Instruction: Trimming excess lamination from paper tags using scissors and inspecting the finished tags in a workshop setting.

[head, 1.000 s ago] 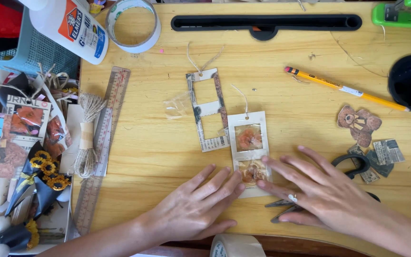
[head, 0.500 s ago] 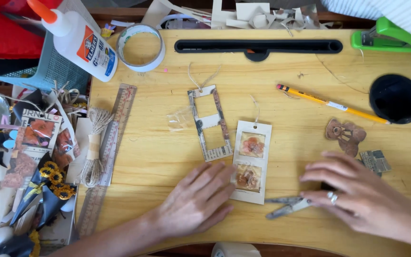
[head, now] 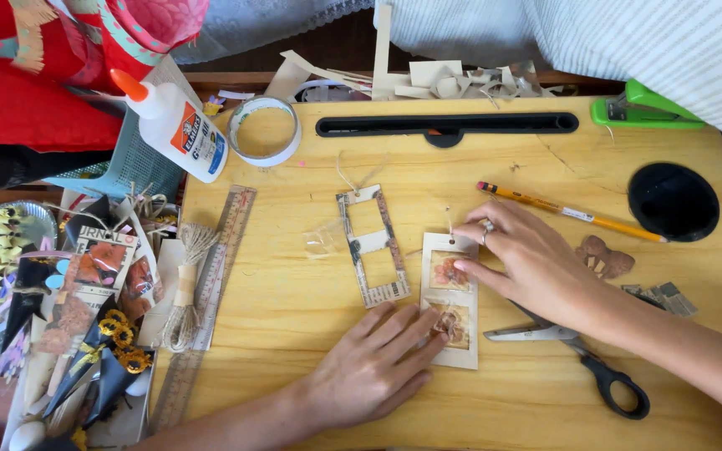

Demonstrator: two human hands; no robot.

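My left hand (head: 369, 367) lies flat, fingers spread, fingertips pressing the lower end of the cream photo tag (head: 450, 301). My right hand (head: 528, 263) is loosely open, fingertips on the tag's top edge. Scissors (head: 578, 359) lie on the surface under my right wrist.

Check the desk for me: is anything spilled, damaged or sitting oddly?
Nothing spilled or damaged. The glue bottle leans over the desk's top-left corner instead of standing, and paper scraps pile up behind the desk. Both hands press the cream picture tag flat.
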